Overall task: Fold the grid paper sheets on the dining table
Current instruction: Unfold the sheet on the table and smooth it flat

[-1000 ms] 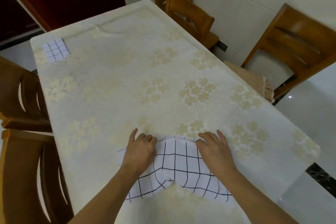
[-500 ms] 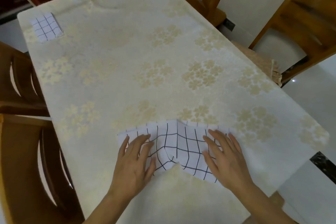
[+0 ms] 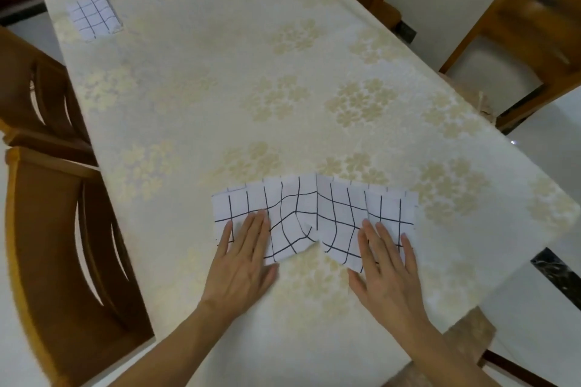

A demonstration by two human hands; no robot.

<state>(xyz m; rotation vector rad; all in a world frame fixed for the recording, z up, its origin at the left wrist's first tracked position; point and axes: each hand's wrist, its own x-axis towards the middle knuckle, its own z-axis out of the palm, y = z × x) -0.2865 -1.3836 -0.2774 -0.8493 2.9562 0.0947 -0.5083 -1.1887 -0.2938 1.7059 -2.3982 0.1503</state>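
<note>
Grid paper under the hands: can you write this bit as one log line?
step: flattening fold | left hand: flat on white black-lined grid paper sheet | right hand: flat on it | small folded grid paper square: far corner

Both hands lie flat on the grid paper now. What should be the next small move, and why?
Probably slide both hands outward to flatten it. The grid paper sheet bulges in the middle, while the left hand and right hand rest open on its near corners.

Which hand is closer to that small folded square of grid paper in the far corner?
Left. The left hand lies on the near sheet's left side, below the folded square; the right hand sits farther right.
</note>
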